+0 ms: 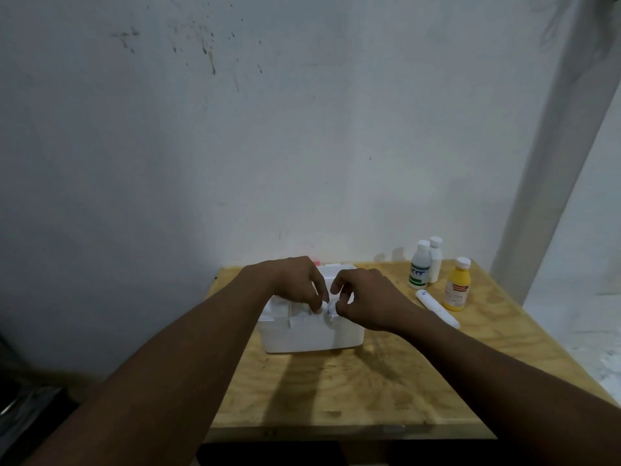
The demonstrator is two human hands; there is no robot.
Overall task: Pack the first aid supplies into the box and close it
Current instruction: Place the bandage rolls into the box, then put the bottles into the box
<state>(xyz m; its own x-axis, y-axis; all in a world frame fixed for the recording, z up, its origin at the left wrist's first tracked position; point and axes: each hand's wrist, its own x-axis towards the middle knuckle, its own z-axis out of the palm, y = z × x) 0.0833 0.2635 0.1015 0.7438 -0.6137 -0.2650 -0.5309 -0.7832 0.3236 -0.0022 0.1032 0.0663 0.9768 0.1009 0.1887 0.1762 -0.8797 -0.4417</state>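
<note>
Four supplies are seen outside the white box (311, 334), which sits near the back left part of the wooden table (353, 391): a clear bottle with a green and blue label (420, 269), a plain white bottle (435, 260) just behind it, a yellow bottle (457, 287) and a white tube (437, 307) lying flat beside the yellow bottle. All four are kept well to the right of the box.

Both hands are held over the front edge of the box lid. The left hand (295, 284) is curled, its fingertips pinched at a small white part at the middle of the lid, likely the latch (331, 307). The right hand (366, 297) is curled likewise, with thumb and forefinger closed on the same part from the other side. Whether the lid is fully shut cannot be told, since it is covered by the hands.

Several risks are judged from this. The light box could be tipped or slid toward the table's edge if the latch is pulled hard without the body being steadied. The right forearm is stretched close to the tube, which could be rolled or knocked off by a careless withdrawal. The upright bottles could be toppled by a hasty reach.

Little writing can be read. Blue letters on the clear bottle's label are blurred, perhaps ending in "EST". A red band on the yellow bottle is illegible.
</note>
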